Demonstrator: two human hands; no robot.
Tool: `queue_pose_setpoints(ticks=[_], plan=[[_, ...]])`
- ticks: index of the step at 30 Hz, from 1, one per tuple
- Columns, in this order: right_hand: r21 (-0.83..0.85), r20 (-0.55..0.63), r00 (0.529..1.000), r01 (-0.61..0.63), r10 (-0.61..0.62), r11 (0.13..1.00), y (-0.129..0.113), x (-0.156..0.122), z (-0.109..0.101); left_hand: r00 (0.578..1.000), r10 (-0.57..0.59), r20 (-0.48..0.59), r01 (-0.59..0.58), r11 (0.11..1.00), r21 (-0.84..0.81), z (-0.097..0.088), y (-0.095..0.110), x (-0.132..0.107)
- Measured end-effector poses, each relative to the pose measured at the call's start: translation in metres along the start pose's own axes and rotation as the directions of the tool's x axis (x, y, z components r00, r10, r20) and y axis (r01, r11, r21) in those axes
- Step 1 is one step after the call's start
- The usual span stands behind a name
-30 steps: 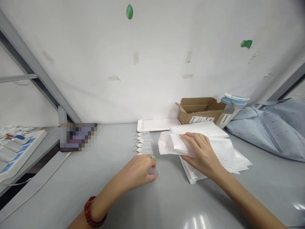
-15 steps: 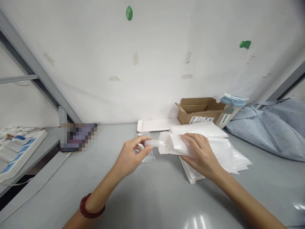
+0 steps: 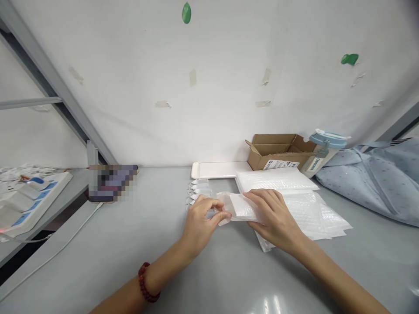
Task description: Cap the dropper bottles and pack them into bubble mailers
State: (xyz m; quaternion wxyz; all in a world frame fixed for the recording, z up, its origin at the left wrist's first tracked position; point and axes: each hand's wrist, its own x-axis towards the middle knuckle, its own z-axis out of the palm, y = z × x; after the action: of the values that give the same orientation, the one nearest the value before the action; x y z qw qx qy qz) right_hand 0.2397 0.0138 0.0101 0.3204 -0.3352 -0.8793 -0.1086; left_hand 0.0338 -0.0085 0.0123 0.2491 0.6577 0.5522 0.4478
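My left hand [image 3: 204, 222] pinches at the mouth of a small bubble-wrap bag [image 3: 242, 208]. A small translucent white tube lies mostly hidden by its fingertips and the bag. My right hand [image 3: 273, 216] is closed around the bag's other end and holds its mouth toward the left. Behind my left hand, several small translucent pieces with white tips and metal rings [image 3: 200, 186] lie in a column on the grey table. Under and behind my right hand is a pile of flat white bubble bags [image 3: 304, 209].
A white tray [image 3: 222, 169] lies against the wall, beside an open cardboard box [image 3: 281, 150]. Right of it are a tilted cup with a blue lid [image 3: 327, 144] and a light-blue cloth bag [image 3: 379, 179]. At left are a blurred-out device [image 3: 113, 183], a white cable and a power strip [image 3: 36, 200].
My left hand has moved right, bringing the tube from in front of the bag's mouth into it. The ringed pieces on the table show more clearly. My right hand still holds the bag.
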Motion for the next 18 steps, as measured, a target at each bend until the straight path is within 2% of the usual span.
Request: queue_pose_setpoints(ticks=[2,4,7,11,13,16,18], plan=[[0.002,0.006,1.0,-0.001,0.001,1.0,0.0,0.0,0.0,0.999,-0.025,0.032,0.025,1.0,0.0,0.0,0.001,-0.001],[0.004,0.009,1.0,-0.004,0.004,1.0,0.0,0.0,0.0,0.998,0.002,0.066,-0.001,1.0,-0.013,0.0,0.001,-0.003],[0.007,0.018,1.0,0.001,-0.001,1.0,-0.001,0.001,0.0,0.988,0.113,0.109,-0.111,0.994,-0.024,0.001,0.001,-0.004],[0.017,0.046,0.999,0.022,-0.023,1.0,-0.002,0.001,-0.001,0.943,0.265,0.201,-0.275,0.961,0.025,0.004,0.0,-0.008],[0.029,0.083,0.996,0.031,-0.033,0.999,-0.003,0.001,-0.001,0.935,0.296,0.197,-0.312,0.948,0.058,0.008,-0.001,-0.012],[0.054,0.12,0.991,0.051,-0.057,0.997,-0.004,0.0,-0.002,0.94,0.315,0.13,-0.331,0.936,0.123,0.015,-0.003,-0.017],[0.066,0.121,0.99,0.059,-0.067,0.996,-0.004,0.0,-0.002,0.916,0.39,0.094,-0.401,0.9,0.174,0.013,-0.004,-0.015]])
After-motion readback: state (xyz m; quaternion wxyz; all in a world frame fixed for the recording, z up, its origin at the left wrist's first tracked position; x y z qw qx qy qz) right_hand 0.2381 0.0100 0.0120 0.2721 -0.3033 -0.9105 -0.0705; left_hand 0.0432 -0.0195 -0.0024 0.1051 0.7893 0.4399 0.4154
